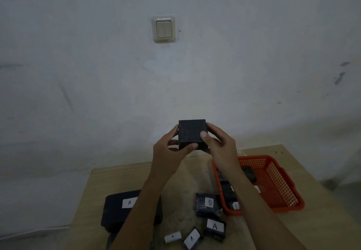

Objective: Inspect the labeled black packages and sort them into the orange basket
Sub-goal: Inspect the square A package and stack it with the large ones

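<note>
Hands first: left hand [169,153] and right hand [218,146] both curled round a small black package [192,134], thumbs on the near face, fingers behind, raised well above the table [136,179] in front of the wall. No label showing on the faces turned this way, so probably held up and turned about to find its letter. Below and to the right, the orange basket [281,183] on the table, already holding a few black packages, partly hidden by the right forearm. Nearer, still unsorted: a large black package marked A [125,208], a package with an unclear letter [208,205] just beside the basket, two more marked A [214,228] [192,238], and a small white label piece [172,237]. On the wall above, a light switch [164,29].
</note>
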